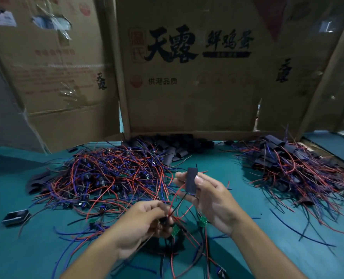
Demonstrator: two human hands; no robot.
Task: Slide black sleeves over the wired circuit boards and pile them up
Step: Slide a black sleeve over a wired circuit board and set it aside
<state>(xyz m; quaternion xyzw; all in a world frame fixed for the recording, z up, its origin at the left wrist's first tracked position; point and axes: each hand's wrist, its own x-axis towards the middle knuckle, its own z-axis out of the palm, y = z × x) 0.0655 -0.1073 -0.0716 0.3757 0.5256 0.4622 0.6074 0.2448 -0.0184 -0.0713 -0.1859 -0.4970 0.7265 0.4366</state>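
My right hand point(209, 200) pinches an upright black sleeve point(191, 180) between thumb and fingers above the green table; red and black wires trail out of its lower end. My left hand point(145, 220) grips those wires lower down, fingers curled around a bundle. Small green circuit boards point(203, 221) hang on wires under the hands. A big tangle of unsleeved wired boards point(106, 176) lies left of centre. Sleeved boards form a pile point(292, 168) at the right. Loose black sleeves point(173, 150) lie at the back centre.
Cardboard boxes point(187, 77) stand as a wall along the back of the table point(247, 248). A small dark tray point(16, 217) sits at the left edge. Stray wires lie scattered on the surface near me.
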